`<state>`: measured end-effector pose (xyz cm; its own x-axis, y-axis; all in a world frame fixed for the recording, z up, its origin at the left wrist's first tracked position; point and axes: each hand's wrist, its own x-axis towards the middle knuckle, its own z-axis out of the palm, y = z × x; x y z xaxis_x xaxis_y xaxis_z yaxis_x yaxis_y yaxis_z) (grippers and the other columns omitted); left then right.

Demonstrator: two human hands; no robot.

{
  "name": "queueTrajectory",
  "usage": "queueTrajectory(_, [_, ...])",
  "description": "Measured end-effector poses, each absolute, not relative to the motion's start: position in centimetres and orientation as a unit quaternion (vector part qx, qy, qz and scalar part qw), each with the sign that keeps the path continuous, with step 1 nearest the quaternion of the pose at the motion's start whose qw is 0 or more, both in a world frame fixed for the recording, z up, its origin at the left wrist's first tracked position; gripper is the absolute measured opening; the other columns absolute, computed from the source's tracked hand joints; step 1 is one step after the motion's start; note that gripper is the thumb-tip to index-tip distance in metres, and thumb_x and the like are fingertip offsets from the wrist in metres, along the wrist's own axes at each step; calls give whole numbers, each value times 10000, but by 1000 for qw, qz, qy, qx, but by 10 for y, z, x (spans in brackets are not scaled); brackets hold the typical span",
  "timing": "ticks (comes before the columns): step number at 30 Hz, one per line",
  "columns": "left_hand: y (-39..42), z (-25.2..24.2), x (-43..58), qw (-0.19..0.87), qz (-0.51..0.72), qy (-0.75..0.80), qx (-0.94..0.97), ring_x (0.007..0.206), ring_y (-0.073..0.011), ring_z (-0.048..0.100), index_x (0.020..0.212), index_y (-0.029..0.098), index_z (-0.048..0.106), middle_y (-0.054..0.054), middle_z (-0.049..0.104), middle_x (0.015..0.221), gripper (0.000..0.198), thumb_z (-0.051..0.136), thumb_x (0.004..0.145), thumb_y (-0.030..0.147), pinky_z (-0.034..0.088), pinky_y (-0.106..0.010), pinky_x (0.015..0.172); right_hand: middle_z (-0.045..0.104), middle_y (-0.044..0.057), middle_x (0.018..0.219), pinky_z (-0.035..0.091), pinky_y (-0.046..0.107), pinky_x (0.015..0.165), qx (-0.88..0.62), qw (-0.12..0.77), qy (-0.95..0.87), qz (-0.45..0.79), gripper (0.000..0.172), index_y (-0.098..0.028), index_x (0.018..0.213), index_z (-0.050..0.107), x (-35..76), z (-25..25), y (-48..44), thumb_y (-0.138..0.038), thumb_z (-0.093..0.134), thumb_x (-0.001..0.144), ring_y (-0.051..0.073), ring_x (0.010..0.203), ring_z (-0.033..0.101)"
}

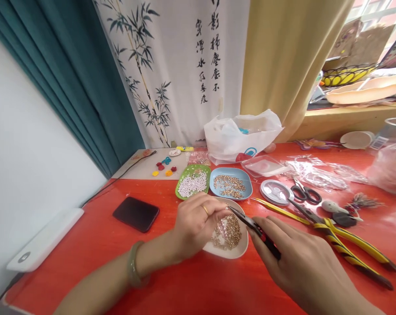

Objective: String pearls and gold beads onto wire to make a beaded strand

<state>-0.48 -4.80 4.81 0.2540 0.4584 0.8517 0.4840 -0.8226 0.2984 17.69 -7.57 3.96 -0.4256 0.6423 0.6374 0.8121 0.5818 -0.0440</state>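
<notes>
My left hand (pixel 198 218), with a ring and a green bangle, is pinched closed over a white dish (pixel 244 251) of gold and pinkish beads (pixel 229 232). What its fingertips hold is too small to make out. My right hand (pixel 293 253) grips small black-and-red pliers (pixel 258 232). The pliers' tip touches or nearly touches my left fingertips. Just behind stand a green dish (pixel 177 189) with white pearl beads (pixel 193 183) and a blue dish (pixel 247 194) with gold beads (pixel 231 186).
Yellow-handled pliers (pixel 342 240), yellow tweezers (pixel 279 210), scissors (pixel 306 192) and a thread spool (pixel 276 191) lie to the right. A black phone (pixel 136 213) lies left. Behind the dishes sits a white plastic bag (pixel 227 140); small flowers (pixel 168 173) lie at the back left.
</notes>
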Motion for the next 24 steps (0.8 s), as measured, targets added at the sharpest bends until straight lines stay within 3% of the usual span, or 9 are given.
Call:
queueTrajectory(11, [-51, 57, -7, -134, -513, -334, -779, 577, -101, 577, 692, 143, 617, -30, 655, 640, 54, 598, 731, 175, 477, -219, 547, 572, 25, 537, 320, 273, 473, -405, 295, -816, -288, 253, -120, 769, 595, 179, 43, -73, -223, 382, 860, 143, 463, 531])
queueTrajectory(19, [-48, 59, -11, -185, -496, -360, -768, 626, -121, 585, 829, 177, 674, -41, 666, 707, 128, 596, 736, 218, 479, -248, 586, 605, 42, 627, 290, 257, 420, -450, 292, -832, -141, 267, -165, 789, 573, 182, 46, -73, -309, 360, 861, 147, 477, 542])
queueTrajectory(24, [-46, 57, -13, -235, -485, -396, -743, 612, -117, 543, 924, 196, 667, -22, 616, 641, 206, 600, 732, 231, 453, -255, 591, 612, 53, 727, 343, 266, 493, -482, 258, -830, -112, 238, -185, 842, 546, 190, 54, -63, -338, 363, 846, 187, 618, 571])
